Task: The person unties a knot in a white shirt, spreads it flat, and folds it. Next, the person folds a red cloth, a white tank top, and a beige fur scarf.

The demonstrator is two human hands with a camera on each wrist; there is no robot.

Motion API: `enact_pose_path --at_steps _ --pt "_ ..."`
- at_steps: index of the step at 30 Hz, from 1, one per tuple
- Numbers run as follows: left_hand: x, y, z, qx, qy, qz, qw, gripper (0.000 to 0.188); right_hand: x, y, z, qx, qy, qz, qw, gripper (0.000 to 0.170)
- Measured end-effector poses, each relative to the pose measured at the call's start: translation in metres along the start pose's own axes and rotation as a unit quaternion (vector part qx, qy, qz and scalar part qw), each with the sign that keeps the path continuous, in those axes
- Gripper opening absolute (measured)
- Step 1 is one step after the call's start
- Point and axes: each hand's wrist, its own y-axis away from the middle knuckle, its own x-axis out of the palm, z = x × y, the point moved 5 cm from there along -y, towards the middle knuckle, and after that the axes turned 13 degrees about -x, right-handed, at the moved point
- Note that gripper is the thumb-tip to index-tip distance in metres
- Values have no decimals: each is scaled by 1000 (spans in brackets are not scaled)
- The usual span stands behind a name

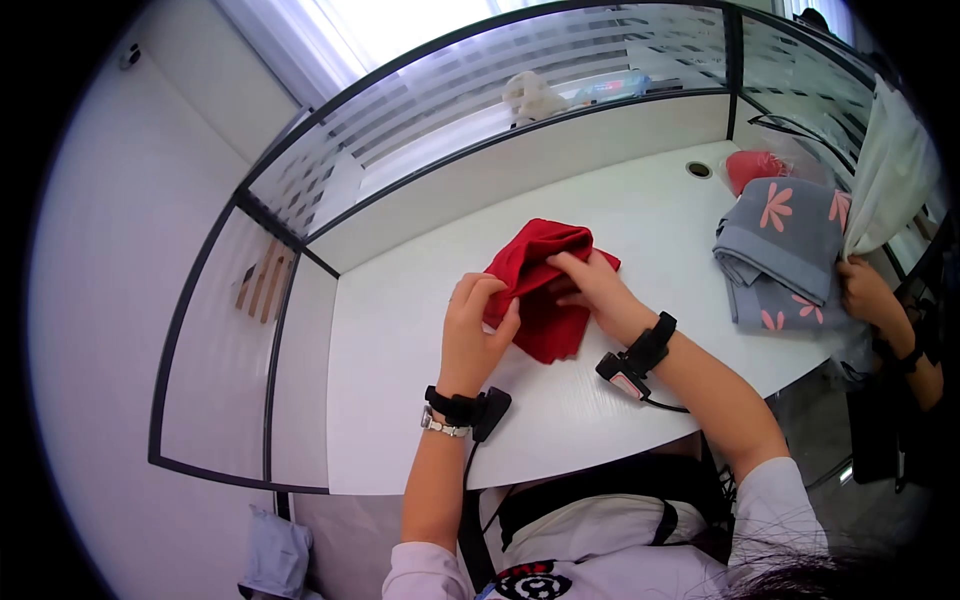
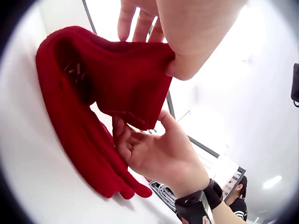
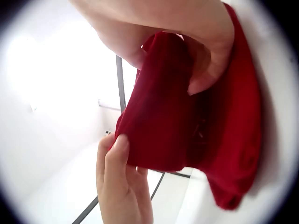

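Note:
A red cloth item (image 1: 555, 325) is held over the white desk, folded and partly lifted, with a dark hollow between its layers in both wrist views. My left hand (image 1: 472, 330) pinches its left edge between thumb and fingers; in the right wrist view the left fingers (image 3: 122, 161) grip a lower corner. My right hand (image 1: 605, 295) holds the upper right part of the cloth (image 2: 131, 84), and in the left wrist view the right hand (image 2: 163, 156) has its fingers curled at the lower edge. Finger-like strips hang from the cloth in the left wrist view.
A folded grey cloth with pink flowers (image 1: 780, 250) lies at the right of the desk (image 1: 420, 400), beside a red item in clear plastic (image 1: 755, 168). Another person's hand (image 1: 870, 292) holds a whitish cloth (image 1: 890, 170) at the far right. Framed partitions (image 1: 480, 185) border the desk.

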Motion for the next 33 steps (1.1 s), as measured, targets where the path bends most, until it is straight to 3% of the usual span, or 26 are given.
enact_pose_path --at_steps 2,6,9,18,21,24,25,28,31,33 --pt "-5 -1 4 -25 -6 -28 999 19 -15 -9 6 -63 -61 -81 993 50" --pt "-11 -4 9 -27 -8 -31 999 19 -39 -25 19 -62 -118 -54 990 45" --pt "-17 -6 3 4 -65 -44 997 20 -48 -34 23 -34 101 97 990 37" --pt "-21 -7 6 14 -73 -29 997 21 -43 -24 40 -67 217 178 957 36" --pt "-21 -6 4 15 -69 -32 997 21 -36 -25 39 -206 362 203 886 39" --pt "-21 -4 6 3 -43 -32 999 23 -29 -20 33 -239 413 229 848 37" --pt "-21 -4 8 3 -33 -35 999 23 -27 -18 32 -240 413 229 848 37" --pt "-20 -4 9 3 -19 -37 999 22 -21 -12 37 -330 533 185 757 25" --pt "-20 -3 9 9 -21 -36 999 22 -30 -13 44 -313 544 118 770 19" --pt "-19 -3 6 19 -28 -29 999 23 -36 -15 53 -273 519 72 807 16"
